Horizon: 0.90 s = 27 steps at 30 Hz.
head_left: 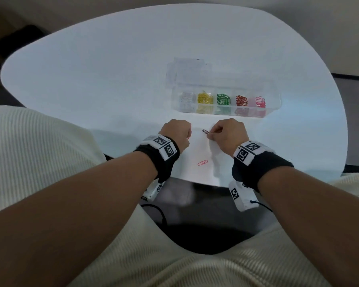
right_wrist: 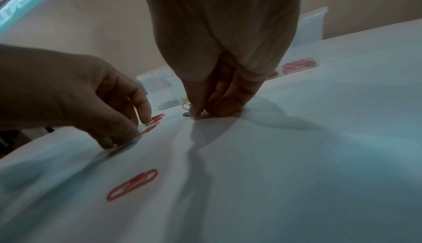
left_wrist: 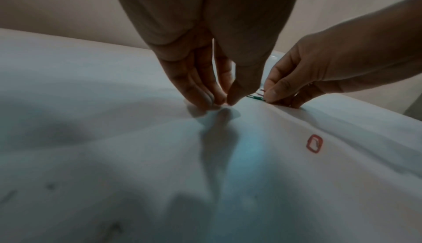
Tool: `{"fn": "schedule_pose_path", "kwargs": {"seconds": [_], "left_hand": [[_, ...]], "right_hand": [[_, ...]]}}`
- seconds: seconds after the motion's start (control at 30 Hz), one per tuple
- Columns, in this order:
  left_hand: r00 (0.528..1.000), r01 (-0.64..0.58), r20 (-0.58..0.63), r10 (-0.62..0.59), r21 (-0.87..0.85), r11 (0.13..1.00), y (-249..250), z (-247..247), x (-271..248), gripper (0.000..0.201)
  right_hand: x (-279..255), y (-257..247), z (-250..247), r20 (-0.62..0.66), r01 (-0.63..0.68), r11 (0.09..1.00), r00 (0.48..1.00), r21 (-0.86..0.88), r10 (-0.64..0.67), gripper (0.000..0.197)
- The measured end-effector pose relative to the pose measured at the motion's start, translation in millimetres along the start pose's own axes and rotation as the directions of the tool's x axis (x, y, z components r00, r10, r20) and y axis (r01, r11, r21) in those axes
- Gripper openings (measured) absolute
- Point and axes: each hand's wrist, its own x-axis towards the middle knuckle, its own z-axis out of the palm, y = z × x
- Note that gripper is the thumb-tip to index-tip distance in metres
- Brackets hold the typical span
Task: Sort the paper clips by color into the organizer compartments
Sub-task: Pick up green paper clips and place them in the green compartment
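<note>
A clear organizer [head_left: 276, 100] stands beyond my hands, its compartments holding white, yellow, green, red and pink clips. My left hand [head_left: 177, 133] has its fingertips on the table and pinches a red paper clip [right_wrist: 157, 118] between thumb and index finger. My right hand [head_left: 211, 134] is close beside it and pinches a green paper clip [left_wrist: 256, 98], with a second clip [right_wrist: 186, 106] at the same fingertips. The ends of these clips [head_left: 205, 131] stick out to the left. A loose red paper clip [head_left: 202, 163] lies flat between my wrists, near the table's front edge.
The white table [head_left: 112, 79] is glossy and mirrors the hands and clips. A clear lid or bag [head_left: 187, 67] lies behind the organizer. My lap and wrist-camera cables sit below the table's front edge.
</note>
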Motion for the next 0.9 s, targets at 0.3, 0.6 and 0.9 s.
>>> {"fn": "schedule_pose_path", "kwargs": {"seconds": [0.3,0.6,0.9], "left_hand": [[0.993,-0.114,-0.024,0.113,-0.031,0.993,-3,4,11,0.021],[0.990,0.029,-0.124,-0.065,-0.275,0.961,-4,-11,10,0.019],[0.948,0.197,-0.115,-0.298,-0.524,0.829,-13,-39,19,0.018]], "right_hand": [[-11,24,-21,0.147,-0.154,0.846,0.985,0.511,0.091,0.012],[-27,14,-33,0.435,-0.377,0.499,0.901,0.780,0.002,0.020],[-39,-6,-20,0.317,0.055,0.986,0.943,0.156,-0.103,0.012]]}}
